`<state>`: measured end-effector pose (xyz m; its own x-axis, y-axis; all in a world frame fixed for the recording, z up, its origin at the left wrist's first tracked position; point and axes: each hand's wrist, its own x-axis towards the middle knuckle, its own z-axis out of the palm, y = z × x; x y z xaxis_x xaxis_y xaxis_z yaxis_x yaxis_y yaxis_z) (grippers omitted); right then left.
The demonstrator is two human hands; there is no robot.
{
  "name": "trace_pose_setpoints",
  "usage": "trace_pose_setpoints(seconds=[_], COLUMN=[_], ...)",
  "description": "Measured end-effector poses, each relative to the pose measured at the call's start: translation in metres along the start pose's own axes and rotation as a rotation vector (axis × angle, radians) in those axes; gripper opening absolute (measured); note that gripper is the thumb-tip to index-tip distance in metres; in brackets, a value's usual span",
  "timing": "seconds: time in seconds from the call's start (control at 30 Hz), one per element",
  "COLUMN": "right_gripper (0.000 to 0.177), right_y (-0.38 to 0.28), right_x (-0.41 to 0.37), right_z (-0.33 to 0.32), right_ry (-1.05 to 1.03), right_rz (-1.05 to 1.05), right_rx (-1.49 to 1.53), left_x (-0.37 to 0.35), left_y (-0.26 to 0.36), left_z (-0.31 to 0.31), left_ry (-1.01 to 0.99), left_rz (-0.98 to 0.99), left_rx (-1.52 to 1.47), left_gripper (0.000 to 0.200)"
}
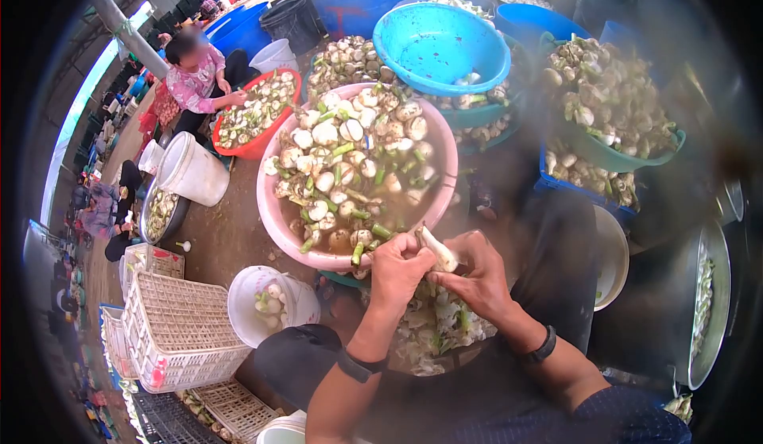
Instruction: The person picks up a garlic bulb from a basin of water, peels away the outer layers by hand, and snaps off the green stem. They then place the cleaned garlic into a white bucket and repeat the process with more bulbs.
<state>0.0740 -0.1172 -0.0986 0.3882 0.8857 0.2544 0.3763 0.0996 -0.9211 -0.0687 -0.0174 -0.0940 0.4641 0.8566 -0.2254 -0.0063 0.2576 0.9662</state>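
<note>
Both my hands meet over my lap at the near rim of a pink basin (274, 241). My left hand (401, 265) is closed on a pale garlic bulb (437, 252) with a length of stem, pinching its left side. The fingers of my right hand (477, 269) are closed around the bulb's right side. Muddy water fills part of the basin, with many garlic bulbs (326, 134) heaped in it, some brown-skinned, some white with short green stems. Below my hands lies a pile of pale peelings (445, 325).
A white bucket (238, 305) with several white bulbs stands left of my knees, near stacked white crates (179, 317). Beyond the pink basin are a blue basin (441, 47) and a heaped green basin (636, 154). A person (199, 75) works at a red basin (258, 146).
</note>
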Motion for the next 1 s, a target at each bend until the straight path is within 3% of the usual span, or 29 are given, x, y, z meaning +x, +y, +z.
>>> trace_pose_setpoints(seconds=[0.2,0.33,0.6,1.0], right_gripper=[0.045,0.047,0.051,0.043], right_y=[0.005,0.003,0.009,-0.004], right_x=[0.0,0.001,-0.005,0.003], right_z=[0.004,0.005,0.01,-0.001], right_ry=[-0.103,-0.123,-0.119,-0.279], right_rz=[0.349,0.312,0.202,0.46], right_rx=[0.606,0.569,0.352,0.722], left_x=[0.003,-0.007,-0.005,-0.001], left_y=[-0.008,0.002,-0.013,-0.018], left_z=[-0.014,-0.024,-0.029,-0.031], left_ry=[-0.069,-0.094,-0.064,-0.078], left_rz=[-0.029,-0.094,-0.02,-0.014], left_rx=[-0.024,-0.087,-0.062,0.034], left_gripper=[0.005,0.012,0.01,0.006])
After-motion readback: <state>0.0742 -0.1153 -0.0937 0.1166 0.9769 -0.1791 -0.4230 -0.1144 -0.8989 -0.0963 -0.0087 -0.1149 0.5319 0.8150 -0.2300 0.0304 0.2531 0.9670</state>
